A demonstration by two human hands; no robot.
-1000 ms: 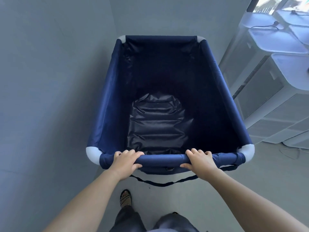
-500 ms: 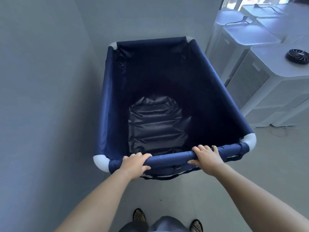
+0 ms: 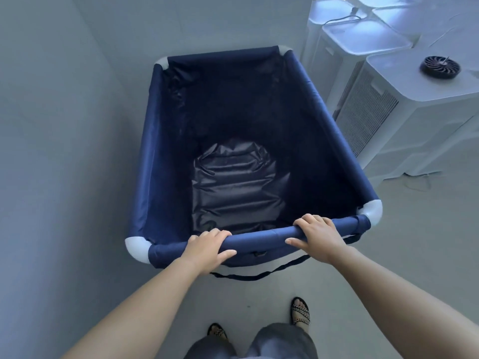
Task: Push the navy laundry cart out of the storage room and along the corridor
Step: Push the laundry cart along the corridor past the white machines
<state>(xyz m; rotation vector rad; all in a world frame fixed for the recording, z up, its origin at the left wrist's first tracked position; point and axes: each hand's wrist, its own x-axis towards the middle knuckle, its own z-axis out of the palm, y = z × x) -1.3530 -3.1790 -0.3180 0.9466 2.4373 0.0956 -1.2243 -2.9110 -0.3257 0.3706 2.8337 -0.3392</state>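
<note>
- Since the earlier frames: cart (image 3: 166,161) has swung so its far end leans to the right of the view, toward the white units; both hands keep their hold on the near rail; both sandalled feet now show below.
- Left hand (image 3: 204,250): fingers (image 3: 216,233) lie close together over the top of the near rail (image 3: 259,237), thumb underneath on the near side; wrapped round the rail left of centre.
- Right hand (image 3: 320,239): fingers (image 3: 311,220) curled close together over the rail, thumb pointing left along its near face; wrapped round the rail right of centre, just beside the white near-right corner cap (image 3: 373,211).
- Forearms: bare, reaching forward from the bottom corners of the view.
- Cart, navy fabric on a tubular frame with white corner caps: long axis runs away from the person, near rail tilted, right end higher in the view; interior shows only its wrinkled dark liner (image 3: 233,187).
- Strap (image 3: 259,275): dark, hangs in a loop beneath the near rail.
- Position: cart stands on the pale floor (image 3: 388,255), grey wall (image 3: 64,151) close along its left side.
- White slatted units (image 3: 375,117): in a row near the cart's right side; a small dark round fan (image 3: 440,67) lies on the nearest one's top.
- Sandals (image 3: 300,310): on the floor behind the cart.
</note>
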